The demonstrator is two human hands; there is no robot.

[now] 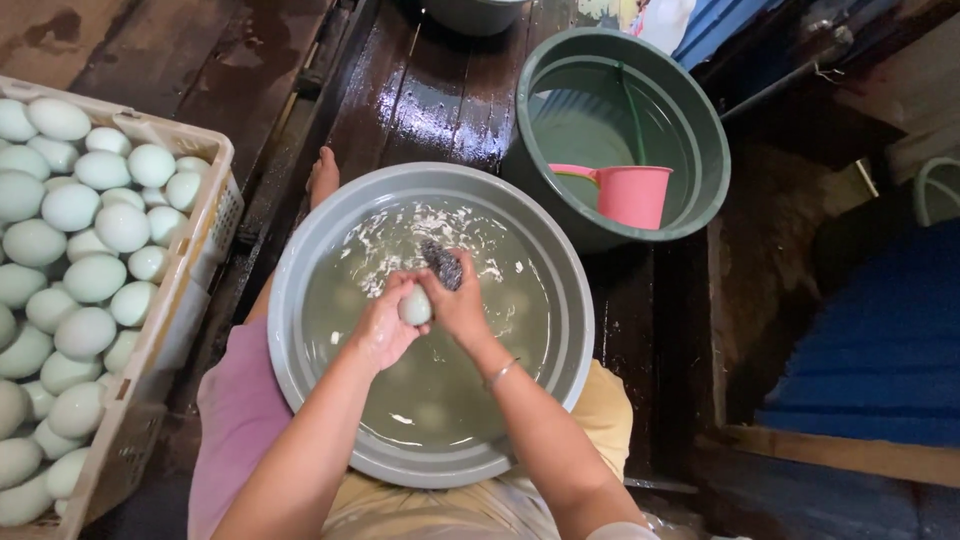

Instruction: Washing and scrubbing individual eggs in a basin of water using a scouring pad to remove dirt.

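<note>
Looked straight down on a big grey basin (300,380) full of cloudy water, foam floating near the top edge. Left hand (385,325) sat over the middle of the basin, fingers curled snug around a pale green egg (415,306), just above the water. Right hand (458,300) pressed right up against that same egg from the other side, fingers pinched on a dark metal scrubber (443,265) that stuck out above the knuckles. Both hands touching each other around the egg. Thin bangle (500,374) on the right wrist. Faint pale blobs under the water, probably more eggs, too murky to call.

Off to the left, a cream plastic crate (195,250) heaped with more pale green eggs (95,278), right beside the basin. Up and to the right, a dark green tub (715,150) with water in it and a pink dipper (632,194) floating or resting inside, near the front wall. Tub rim just about touching the basin. Wet dark wooden planks (420,90) underneath everything, a bare foot (323,175) poking out past the basin's far left rim. Pink cloth over the left leg, yellowish cloth over the right.
</note>
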